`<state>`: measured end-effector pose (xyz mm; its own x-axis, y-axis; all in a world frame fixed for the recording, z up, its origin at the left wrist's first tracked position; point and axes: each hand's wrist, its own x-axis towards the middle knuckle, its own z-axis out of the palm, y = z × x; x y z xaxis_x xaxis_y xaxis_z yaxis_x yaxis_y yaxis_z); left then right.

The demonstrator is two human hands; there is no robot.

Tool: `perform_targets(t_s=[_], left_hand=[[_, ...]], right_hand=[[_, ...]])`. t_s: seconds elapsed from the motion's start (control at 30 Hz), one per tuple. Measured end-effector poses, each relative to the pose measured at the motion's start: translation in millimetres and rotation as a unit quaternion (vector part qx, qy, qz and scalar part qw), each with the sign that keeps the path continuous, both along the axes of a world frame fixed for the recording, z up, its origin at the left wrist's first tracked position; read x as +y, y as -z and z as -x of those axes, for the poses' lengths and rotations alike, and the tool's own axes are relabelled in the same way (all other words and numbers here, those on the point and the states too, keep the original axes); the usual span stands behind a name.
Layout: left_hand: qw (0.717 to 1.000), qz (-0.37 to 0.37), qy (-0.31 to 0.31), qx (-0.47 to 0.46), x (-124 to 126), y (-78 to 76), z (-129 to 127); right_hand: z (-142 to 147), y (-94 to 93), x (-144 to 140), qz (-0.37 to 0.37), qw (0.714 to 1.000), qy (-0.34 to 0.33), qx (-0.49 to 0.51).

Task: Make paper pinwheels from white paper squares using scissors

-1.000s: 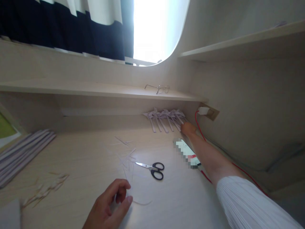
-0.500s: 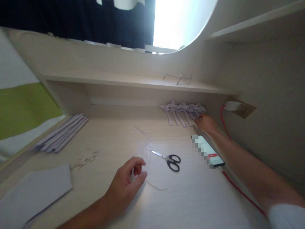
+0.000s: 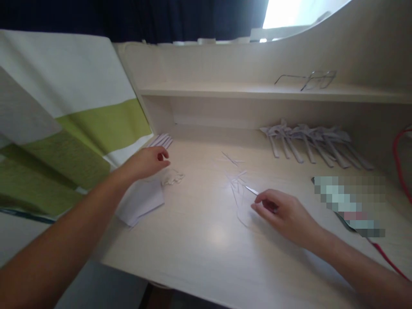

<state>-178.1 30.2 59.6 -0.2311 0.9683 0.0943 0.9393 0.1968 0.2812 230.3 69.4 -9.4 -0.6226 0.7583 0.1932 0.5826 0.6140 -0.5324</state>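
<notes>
The right hand [image 3: 283, 212] lies on the desk [image 3: 206, 240] over the scissors [image 3: 252, 190], of which only the blade tip shows past the fingers; the fingers are curled down on the handles, though whether they have a firm grip cannot be told, since the hand hides them; the left hand [image 3: 146, 163] reaches across to the far left, fingers bent and loosely open, hovering just above a sheet of white paper [image 3: 141, 199] and close to a stack of paper strips [image 3: 161, 140] by the wall; it grasps nothing that can be seen; thin paper scraps [image 3: 237, 182] lie just beyond the blade, and a smaller heap of scraps [image 3: 173, 176] sits beside the left fingers; a row of folded paper pieces [image 3: 315, 141] lines the back of the desk under the shelf [image 3: 225, 91], where a pair of glasses [image 3: 309, 79] rests; a phone [image 3: 349, 206] with a red cable [image 3: 399, 154] lies to the right; the step in hand looks like gathering fresh paper and the scissors for cutting; the next move would call for the left fingers to close on one sheet or strip and for the right hand to seat its fingers in the handles.
</notes>
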Motion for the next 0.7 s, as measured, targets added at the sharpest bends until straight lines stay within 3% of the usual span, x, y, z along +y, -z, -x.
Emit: perform_targets(t_s=[0.13, 0.23, 0.47, 0.7], left_hand=[[0.987, 0.150, 0.053, -0.011, -48.1, 1.8, 12.0], [0.978, 0.201, 0.055, -0.018, -79.6, 10.2, 2.9], [0.988, 0.131, 0.045, -0.073, -103.1, 33.8, 1.9], [0.990, 0.092, 0.033, -0.100, -108.6, 39.7, 3.5]], right_hand=[[4.0, 9.6, -19.5, -0.059, 0.998, -0.034, 0.012], [5.2, 14.1, -28.3, -0.073, 0.996, -0.047, 0.022], [8.0, 18.3, -41.9, -0.046, 0.995, -0.039, 0.076], [11.9, 24.0, -50.3, -0.033, 0.994, -0.040, 0.095]])
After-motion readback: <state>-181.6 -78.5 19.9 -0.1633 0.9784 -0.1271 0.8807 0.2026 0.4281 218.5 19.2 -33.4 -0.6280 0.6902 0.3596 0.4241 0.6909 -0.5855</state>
